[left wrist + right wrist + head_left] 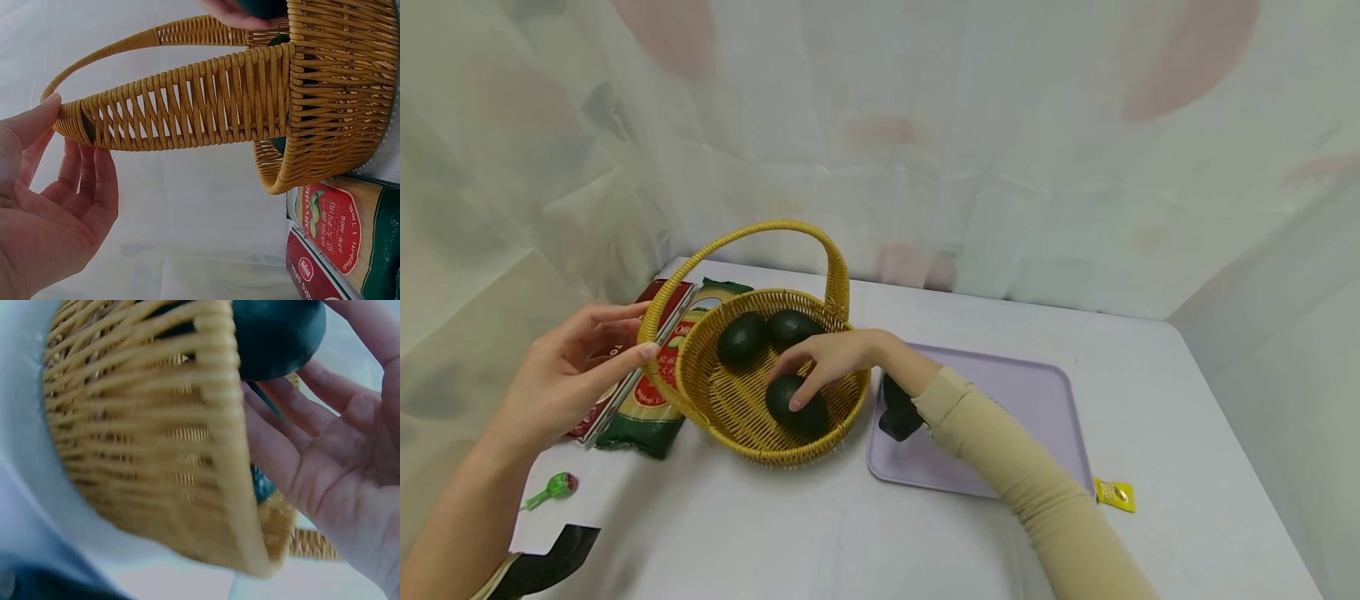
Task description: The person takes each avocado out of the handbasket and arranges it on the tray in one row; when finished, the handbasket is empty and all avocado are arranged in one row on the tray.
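A yellow woven basket (730, 408) with a tall arched handle stands on the white table. My left hand (568, 375) pinches the left side of that handle between thumb and fingers, and the left wrist view shows the thumb (44, 119) on top of the weave. My right hand (831, 358) reaches over the basket's right rim and grips a dark green avocado (786, 408), thumb on one side and fingers on the other. In the right wrist view this avocado (281, 337) shows above the rim. Two more avocados, one left (742, 340) and one right (792, 327), lie at the basket's back.
Right of the basket lies a lilac tray (977, 483), partly covered by my right forearm. A yellow packet (1116, 494) is by its near right corner. Left of the basket are a green-and-red pasta bag (651, 408), a dark red pack (587, 423) and a green lollipop (559, 486).
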A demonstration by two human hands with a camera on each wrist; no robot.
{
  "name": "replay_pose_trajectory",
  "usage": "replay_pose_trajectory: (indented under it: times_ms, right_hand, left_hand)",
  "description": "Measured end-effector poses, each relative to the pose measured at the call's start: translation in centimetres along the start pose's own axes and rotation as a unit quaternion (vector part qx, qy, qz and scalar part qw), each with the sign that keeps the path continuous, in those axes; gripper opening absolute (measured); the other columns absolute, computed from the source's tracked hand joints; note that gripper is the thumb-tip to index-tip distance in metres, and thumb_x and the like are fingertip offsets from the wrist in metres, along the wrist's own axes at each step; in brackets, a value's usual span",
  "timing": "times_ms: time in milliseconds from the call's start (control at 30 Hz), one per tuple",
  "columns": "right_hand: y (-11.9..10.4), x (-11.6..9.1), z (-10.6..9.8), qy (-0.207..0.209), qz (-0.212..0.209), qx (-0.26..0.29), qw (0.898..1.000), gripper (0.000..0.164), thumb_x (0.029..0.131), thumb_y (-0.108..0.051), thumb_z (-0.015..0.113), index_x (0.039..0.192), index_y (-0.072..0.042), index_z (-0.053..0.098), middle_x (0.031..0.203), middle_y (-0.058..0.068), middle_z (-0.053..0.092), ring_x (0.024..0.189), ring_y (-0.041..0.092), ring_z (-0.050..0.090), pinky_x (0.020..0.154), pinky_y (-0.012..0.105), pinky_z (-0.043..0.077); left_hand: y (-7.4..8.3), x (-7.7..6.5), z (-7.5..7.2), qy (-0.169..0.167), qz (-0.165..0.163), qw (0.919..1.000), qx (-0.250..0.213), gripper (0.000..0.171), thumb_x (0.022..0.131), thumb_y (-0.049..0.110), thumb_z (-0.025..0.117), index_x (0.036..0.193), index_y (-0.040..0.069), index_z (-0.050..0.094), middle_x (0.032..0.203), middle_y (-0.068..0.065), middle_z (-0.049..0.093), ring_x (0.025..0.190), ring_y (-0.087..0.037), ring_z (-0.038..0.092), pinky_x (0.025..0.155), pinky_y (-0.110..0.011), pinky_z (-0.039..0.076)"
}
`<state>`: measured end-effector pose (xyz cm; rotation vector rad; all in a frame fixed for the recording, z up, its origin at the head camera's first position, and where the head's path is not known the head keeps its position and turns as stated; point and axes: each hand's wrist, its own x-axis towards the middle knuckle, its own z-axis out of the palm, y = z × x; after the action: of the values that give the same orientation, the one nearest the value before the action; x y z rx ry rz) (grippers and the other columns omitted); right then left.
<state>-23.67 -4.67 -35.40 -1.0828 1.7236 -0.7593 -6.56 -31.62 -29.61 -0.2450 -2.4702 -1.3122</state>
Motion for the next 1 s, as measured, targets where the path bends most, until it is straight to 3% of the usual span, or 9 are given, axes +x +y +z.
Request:
replay_pose_trajectory:
  times_ms: [267, 433, 733, 1000]
  right_hand:
    - [0.6, -3.5, -0.8, 0.071, -0.009, 0.061, 0.996, 0.053, 0.086, -0.028, 0.075, 0.135, -0.026, 0.055, 0.135, -0.007, 0.048, 0.112, 0.019, 0.056, 0.085, 0.041, 0.055]
    - [1.4, -5.5, -0.8, 0.122, -0.020, 0.108, 0.987, 0.053, 0.088, -0.026, 0.072, 0.138, -0.024, 0.053, 0.136, -0.002, 0.049, 0.102, 0.024, 0.063, 0.084, 0.042, 0.055]
    - [2.9, -8.2, 0.4, 0.213, -0.013, 0.254, 0.943, 0.051, 0.092, -0.021, 0.067, 0.140, -0.015, 0.050, 0.139, 0.004, 0.048, 0.119, 0.023, 0.054, 0.083, 0.046, 0.055]
    - [4.4, -10.6, 1.4, 0.244, -0.010, 0.328, 0.913, 0.053, 0.094, -0.020, 0.063, 0.142, -0.010, 0.046, 0.138, 0.012, 0.049, 0.117, 0.029, 0.056, 0.085, 0.049, 0.054]
  left_hand:
    - [-0.1, 0.0, 0.0, 0.003, -0.005, 1.0000, -0.001, 0.047, 0.087, -0.010, 0.065, 0.131, 0.006, 0.057, 0.108, 0.008, 0.065, 0.088, -0.005, 0.063, 0.073, -0.010, 0.049]
    - [-0.3, 0.0, 0.1, 0.002, -0.005, 0.9999, -0.010, 0.048, 0.087, -0.012, 0.065, 0.131, 0.005, 0.056, 0.109, 0.008, 0.066, 0.089, -0.004, 0.063, 0.073, -0.010, 0.049]
    - [-0.3, -0.1, 0.1, -0.008, -0.008, 0.9999, -0.003, 0.047, 0.089, -0.008, 0.064, 0.132, 0.006, 0.055, 0.110, 0.008, 0.065, 0.092, -0.004, 0.063, 0.072, -0.012, 0.050]
    - [-0.3, -0.2, 0.1, -0.009, -0.013, 0.9999, -0.001, 0.048, 0.089, -0.008, 0.064, 0.134, 0.007, 0.055, 0.108, 0.008, 0.066, 0.090, -0.004, 0.062, 0.071, -0.012, 0.050]
